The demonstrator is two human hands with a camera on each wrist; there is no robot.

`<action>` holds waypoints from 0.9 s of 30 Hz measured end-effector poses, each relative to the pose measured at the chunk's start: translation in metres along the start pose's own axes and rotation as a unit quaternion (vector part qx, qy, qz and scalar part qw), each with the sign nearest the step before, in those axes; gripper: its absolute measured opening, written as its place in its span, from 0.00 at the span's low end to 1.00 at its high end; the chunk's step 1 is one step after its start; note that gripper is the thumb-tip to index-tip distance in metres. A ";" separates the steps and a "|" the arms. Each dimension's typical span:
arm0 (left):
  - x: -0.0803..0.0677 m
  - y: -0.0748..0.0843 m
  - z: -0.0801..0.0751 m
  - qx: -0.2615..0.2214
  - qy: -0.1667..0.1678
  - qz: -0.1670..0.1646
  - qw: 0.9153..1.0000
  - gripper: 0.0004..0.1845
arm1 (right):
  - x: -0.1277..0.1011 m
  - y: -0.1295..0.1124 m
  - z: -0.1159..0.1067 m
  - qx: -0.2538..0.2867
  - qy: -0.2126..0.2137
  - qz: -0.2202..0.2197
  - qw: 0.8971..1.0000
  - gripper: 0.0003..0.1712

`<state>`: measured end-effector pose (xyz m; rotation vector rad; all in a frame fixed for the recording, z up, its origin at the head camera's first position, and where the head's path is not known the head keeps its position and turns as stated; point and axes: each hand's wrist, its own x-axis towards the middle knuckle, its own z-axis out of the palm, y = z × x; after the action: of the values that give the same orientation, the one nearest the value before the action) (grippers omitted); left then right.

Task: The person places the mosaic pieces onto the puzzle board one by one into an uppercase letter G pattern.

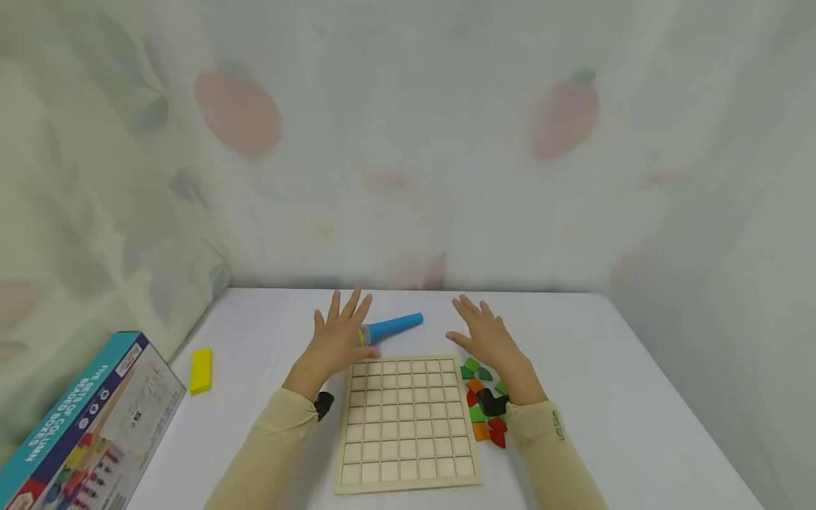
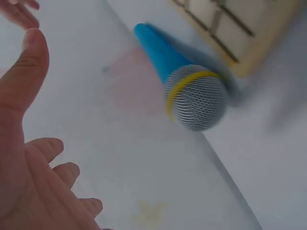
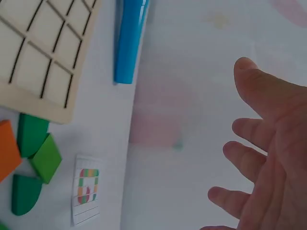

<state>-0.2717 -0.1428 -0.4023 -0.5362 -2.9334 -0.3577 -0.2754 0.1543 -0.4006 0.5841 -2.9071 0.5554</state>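
At the far left a box (image 1: 95, 432) runs out of the head view, with a yellow block (image 1: 200, 370) near its far corner; both sit well apart from the hands, so they seem at little risk unless the left sleeve (image 1: 270, 443) swings wide. The left hand (image 1: 331, 343) is spread wide, fingers straight and holding nothing. The toy microphone (image 1: 395, 326) lies on the table (image 1: 637, 425) just beyond the wooden board (image 1: 406, 430), its mesh head toward the left hand and its handle pointing right. Its round shape could let it roll if a thumb or fingertip brushed it, perhaps toward the table's far edge. The board lies flat between the forearms, its squares bare; a low wrist catching its rim could skew it and shove whatever lies alongside. Further right, the right hand (image 1: 491, 343) is also wide open with nothing in it. Beneath its wrist, coloured pieces (image 1: 482, 431) lie close along the board's right edge, some hidden from above; the dark wrist camera (image 1: 492, 404) or the cuff, dropping too low, might scatter them. A small printed card (image 3: 86, 189) near them looks light enough to be dragged aside too.
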 end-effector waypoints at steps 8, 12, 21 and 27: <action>-0.036 -0.019 0.013 -0.001 -0.021 0.029 0.999 0.63 | -0.012 0.014 0.009 -0.002 -0.008 0.010 1.000 0.32; -0.059 -0.029 0.024 0.001 -0.034 0.028 0.999 0.65 | -0.020 0.023 0.017 -0.020 -0.018 0.041 0.999 0.29; -0.085 -0.042 0.038 -0.020 -0.072 0.012 0.997 0.70 | -0.029 0.038 0.030 -0.050 -0.055 0.128 0.989 0.23; -0.094 -0.043 0.044 -0.046 -0.127 0.002 0.991 0.72 | -0.032 0.042 0.037 -0.070 -0.095 0.146 0.982 0.20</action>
<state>-0.2039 -0.2018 -0.4703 -0.6438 -3.1715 -0.4566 -0.2645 0.1877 -0.4544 0.2027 -3.2053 0.3371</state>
